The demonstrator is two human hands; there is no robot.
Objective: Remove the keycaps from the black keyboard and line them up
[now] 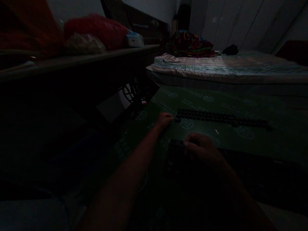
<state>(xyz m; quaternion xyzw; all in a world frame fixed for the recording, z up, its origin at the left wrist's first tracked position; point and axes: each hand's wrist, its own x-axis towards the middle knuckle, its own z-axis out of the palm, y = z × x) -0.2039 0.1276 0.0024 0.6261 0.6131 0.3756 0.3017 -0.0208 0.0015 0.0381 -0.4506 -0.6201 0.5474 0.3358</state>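
Observation:
The light is very dim. My left hand (165,118) rests on the green board, closed, its fingertips by the left end of the rows of small black pieces (207,116), which look like keycaps. What it pinches, if anything, is too small to tell. Nearer to me, my right hand (201,144) is closed in a pinch over the left end of a long black object (176,157), with small raised blocks like a keyboard. The space between those fingers is too dark to read. Shadow hides most of the long object to the right.
The green board (158,99) carries pale printed circles and lettering. Behind it stands a bed with a striped mattress (228,67) and a patterned red cloth (190,45). A wooden shelf (115,57) on the left bears a red bag (96,30) and a small white-blue pack (135,40).

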